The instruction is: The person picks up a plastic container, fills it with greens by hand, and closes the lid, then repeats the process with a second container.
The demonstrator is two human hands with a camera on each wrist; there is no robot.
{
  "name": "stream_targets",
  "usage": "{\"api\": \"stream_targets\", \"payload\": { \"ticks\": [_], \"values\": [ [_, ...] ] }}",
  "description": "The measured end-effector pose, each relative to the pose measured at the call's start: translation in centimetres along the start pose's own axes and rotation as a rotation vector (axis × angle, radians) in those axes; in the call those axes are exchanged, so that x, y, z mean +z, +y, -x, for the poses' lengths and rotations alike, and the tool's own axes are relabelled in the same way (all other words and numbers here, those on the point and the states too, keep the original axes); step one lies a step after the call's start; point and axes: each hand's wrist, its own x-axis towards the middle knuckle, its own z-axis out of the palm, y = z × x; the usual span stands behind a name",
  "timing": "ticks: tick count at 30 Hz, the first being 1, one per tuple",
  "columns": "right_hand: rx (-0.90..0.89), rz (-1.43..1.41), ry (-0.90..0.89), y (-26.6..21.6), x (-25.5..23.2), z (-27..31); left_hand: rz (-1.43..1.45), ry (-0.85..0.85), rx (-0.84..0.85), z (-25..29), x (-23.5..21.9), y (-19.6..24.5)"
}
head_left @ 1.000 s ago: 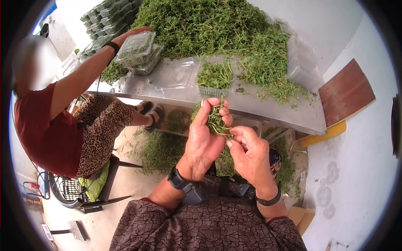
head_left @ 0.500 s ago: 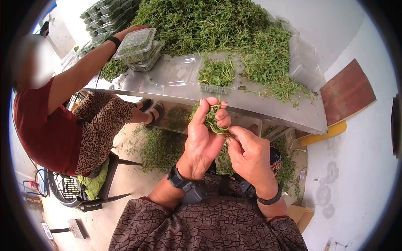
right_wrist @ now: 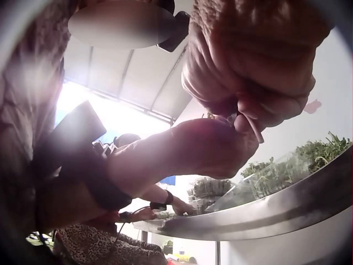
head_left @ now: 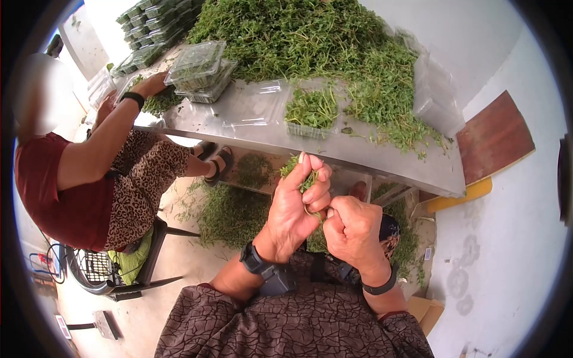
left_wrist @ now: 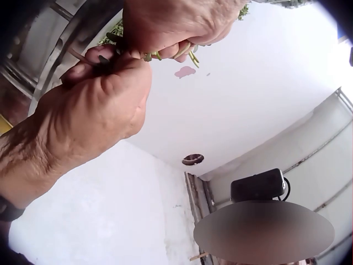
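Note:
Below the table's front edge, my left hand (head_left: 292,206) holds a small bunch of leafy greens (head_left: 308,181), its fingers curled round them. Leaves poke out at its fingertips, and thin stems (left_wrist: 193,58) hang out of the hand in the left wrist view. My right hand (head_left: 356,230) is right against its lower side, fingers curled and thumb pressed in, pinching a stem (right_wrist: 254,130) that sticks out between the fingers in the right wrist view. Beyond the hands, a clear plastic box (head_left: 310,128) filled with greens stands on the metal table (head_left: 250,113).
A large heap of greens (head_left: 292,42) covers the table's back. Lidded boxes (head_left: 200,68) stand at left, with a taller stack (head_left: 158,24) behind. Empty clear boxes (head_left: 436,95) stand at right. Another person (head_left: 65,185) sits at left. More greens (head_left: 233,221) lie beneath the table.
My right hand has curled its fingers in tighter at the stems, and my left fingers have closed more over the bunch. The other person's arm has drawn back from the heap toward the left.

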Motion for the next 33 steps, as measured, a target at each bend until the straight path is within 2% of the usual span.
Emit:
{"api": "stream_targets", "payload": {
  "ticks": [4,6,8,10,12,14,15,16,25,28,29,31,33],
  "values": [
    [0.164,-0.230,0.003,0.3,-0.3,0.2,0.083,-0.082,-0.089,0.5,0.5,0.1],
    [0.227,-0.296,-0.014,0.7,-0.7,0.4,0.034,-0.238,-0.158,0.8,1.1,0.0],
    [0.496,-0.451,-0.036,0.8,-1.2,0.5,0.040,-0.215,-0.145,0.8,1.5,0.4],
    [0.706,-0.653,0.016,0.1,-2.7,-0.3,-0.037,-0.124,-0.018,0.3,1.4,1.2],
    [0.712,-0.751,0.103,0.7,-3.2,-0.3,-0.102,-0.089,-0.003,0.1,1.4,1.4],
    [0.691,-0.760,0.142,0.5,-3.0,-0.4,-0.634,0.147,0.027,0.3,2.3,0.8],
    [0.679,-0.768,0.176,0.4,-2.8,-0.5,-0.719,0.097,-0.001,0.2,1.6,0.5],
    [0.671,-0.770,0.178,0.4,-2.6,-0.4,-0.739,0.039,-0.086,0.2,1.2,0.4],
    [0.493,-0.623,0.206,2.0,-0.8,0.0,-0.833,0.013,-0.047,0.2,1.6,-0.8],
    [0.533,-0.656,0.212,2.2,-0.4,-0.1,-0.904,0.084,-0.020,0.1,1.4,-1.2],
    [0.529,-0.658,0.213,2.3,-0.2,-0.1,-0.907,0.083,-0.018,0.0,1.4,-1.1],
    [0.573,-0.690,0.219,2.3,0.0,0.0,-1.104,0.061,0.033,-0.1,1.2,-1.0],
    [0.562,-0.668,0.208,2.3,-0.3,-0.4,-1.110,0.045,0.077,-0.7,0.6,-1.0]
  ]
}}
